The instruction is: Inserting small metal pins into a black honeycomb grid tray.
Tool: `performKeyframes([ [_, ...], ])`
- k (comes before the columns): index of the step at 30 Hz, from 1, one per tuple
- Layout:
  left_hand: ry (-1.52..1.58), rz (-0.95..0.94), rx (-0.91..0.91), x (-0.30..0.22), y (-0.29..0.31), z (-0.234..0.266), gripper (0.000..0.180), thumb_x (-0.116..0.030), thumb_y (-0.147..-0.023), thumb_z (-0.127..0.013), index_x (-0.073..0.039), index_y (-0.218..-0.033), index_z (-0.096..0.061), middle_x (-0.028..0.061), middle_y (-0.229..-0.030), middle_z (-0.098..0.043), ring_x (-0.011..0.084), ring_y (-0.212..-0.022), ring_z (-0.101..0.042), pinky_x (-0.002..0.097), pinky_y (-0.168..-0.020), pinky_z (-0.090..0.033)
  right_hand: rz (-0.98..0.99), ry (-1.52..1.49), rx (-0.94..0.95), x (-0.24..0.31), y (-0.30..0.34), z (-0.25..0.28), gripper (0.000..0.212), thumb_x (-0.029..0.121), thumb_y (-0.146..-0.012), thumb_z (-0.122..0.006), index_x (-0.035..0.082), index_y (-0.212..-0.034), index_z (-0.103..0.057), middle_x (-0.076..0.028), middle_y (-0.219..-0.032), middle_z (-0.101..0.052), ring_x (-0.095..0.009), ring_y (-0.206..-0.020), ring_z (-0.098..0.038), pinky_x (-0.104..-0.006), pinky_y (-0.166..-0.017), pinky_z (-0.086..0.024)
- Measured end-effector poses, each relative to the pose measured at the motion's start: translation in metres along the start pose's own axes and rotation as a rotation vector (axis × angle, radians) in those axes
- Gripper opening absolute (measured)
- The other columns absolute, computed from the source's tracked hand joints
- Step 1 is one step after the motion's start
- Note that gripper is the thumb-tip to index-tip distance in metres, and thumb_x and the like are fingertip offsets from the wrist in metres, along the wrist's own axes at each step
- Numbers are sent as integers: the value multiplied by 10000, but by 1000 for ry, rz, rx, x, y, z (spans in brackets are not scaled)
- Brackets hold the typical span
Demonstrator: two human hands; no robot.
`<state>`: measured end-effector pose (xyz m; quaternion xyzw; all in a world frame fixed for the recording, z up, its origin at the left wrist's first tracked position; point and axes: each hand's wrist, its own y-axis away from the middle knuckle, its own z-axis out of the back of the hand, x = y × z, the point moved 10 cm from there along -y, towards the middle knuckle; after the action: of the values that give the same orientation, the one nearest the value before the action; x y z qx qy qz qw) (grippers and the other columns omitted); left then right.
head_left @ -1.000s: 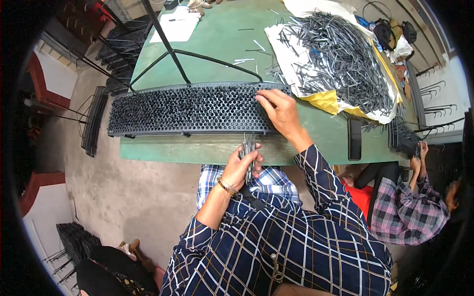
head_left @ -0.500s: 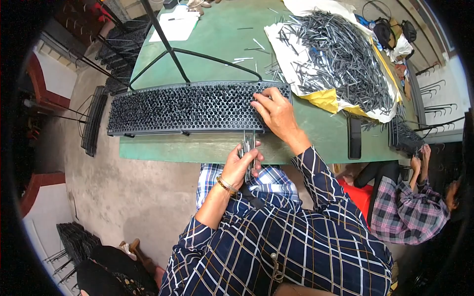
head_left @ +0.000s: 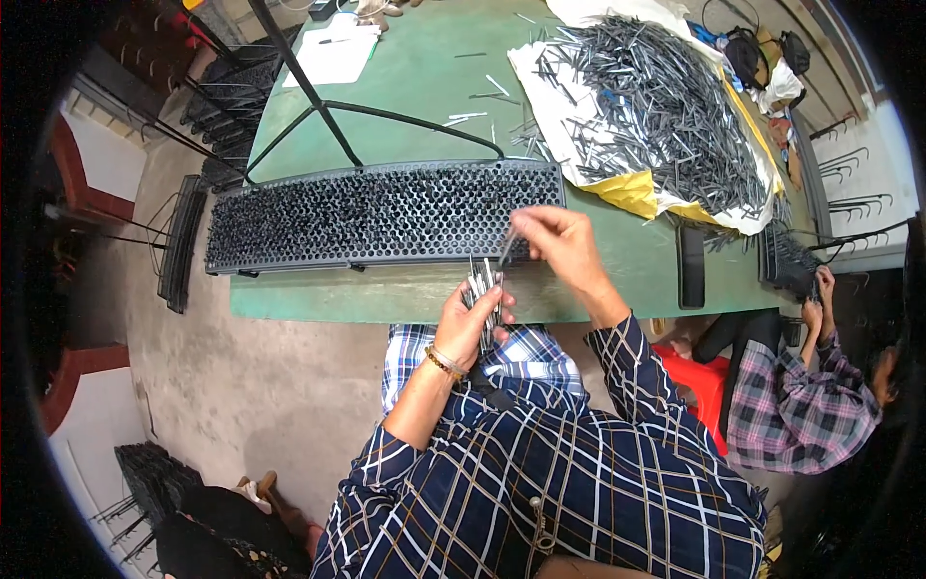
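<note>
A long black rack (head_left: 328, 220) full of small round holes lies across the near part of the green table. Many of its holes have dark tips standing in them. My left hand (head_left: 461, 326) is closed around a bundle of thin grey-black sticks (head_left: 479, 280), just below the rack's front edge. Above that bundle, my right hand (head_left: 569, 249) pinches one slim dark stick (head_left: 507, 247) between thumb and fingers, in front of the rack's right part. What kind of sticks these are I cannot make out.
A large heap of similar sticks (head_left: 666, 116) covers a white and yellow sheet at the back right. Black rods (head_left: 415, 115) rise behind the rack. A dark phone (head_left: 691, 267) lies at the right edge. Beyond it, a co-worker's hands (head_left: 818, 307) touch another rack (head_left: 789, 261).
My right hand has come away from the rack's holes, down and to the right, and now shows a stick in its pinch. My left hand keeps its bundle in nearly the same place.
</note>
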<state>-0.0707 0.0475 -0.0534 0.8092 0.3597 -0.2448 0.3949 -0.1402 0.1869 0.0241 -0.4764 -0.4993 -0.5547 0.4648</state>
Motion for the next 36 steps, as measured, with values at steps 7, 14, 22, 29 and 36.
performKeyframes([
  [7, 5, 37, 21, -1, -6, -9, 217, -130, -907, -563, -47, -1099, -508, 97, -900, -638, 151, -723, -626, 252, -509, -525, 471, 328, -272, 38, -16, 14, 171, 104, -849, -649, 0, -983, -670, -39, -834, -667, -45, -614, -530, -198, -533, -436],
  [14, 41, 79, 19, 5, -4, -5, 206, -116, -904, -568, -54, -1091, -508, 115, -951, -639, 166, -782, -641, 255, -545, -539, 741, 656, -177, 43, -5, -17, 154, 60, -812, -648, 10, -958, -658, -110, -863, -619, -242, -730, -614, -322, -651, -487],
  [22, 55, 62, -12, -2, 1, -4, 183, -122, -909, -562, -63, -1076, -514, 101, -970, -636, 172, -813, -645, 260, -560, -555, 424, 505, 4, 33, -1, -18, 140, 119, -809, -668, 7, -893, -678, -89, -840, -621, -190, -749, -607, -287, -637, -477],
  [29, 59, 2, 11, -10, -2, -16, 227, -112, -917, -544, -29, -1125, -504, 116, -999, -637, 183, -834, -648, 259, -570, -558, -106, 13, 247, -21, 25, -24, 169, 149, -833, -675, -14, -874, -689, -51, -800, -647, -91, -655, -585, -235, -586, -472],
  [36, 62, 27, 11, -9, -13, -24, 251, -110, -905, -550, -6, -1130, -514, 154, -1003, -641, 200, -859, -644, 299, -628, -564, 273, 197, -248, 32, -4, 26, 153, 119, -835, -668, 0, -930, -688, -12, -792, -654, -36, -625, -528, -194, -536, -423],
])
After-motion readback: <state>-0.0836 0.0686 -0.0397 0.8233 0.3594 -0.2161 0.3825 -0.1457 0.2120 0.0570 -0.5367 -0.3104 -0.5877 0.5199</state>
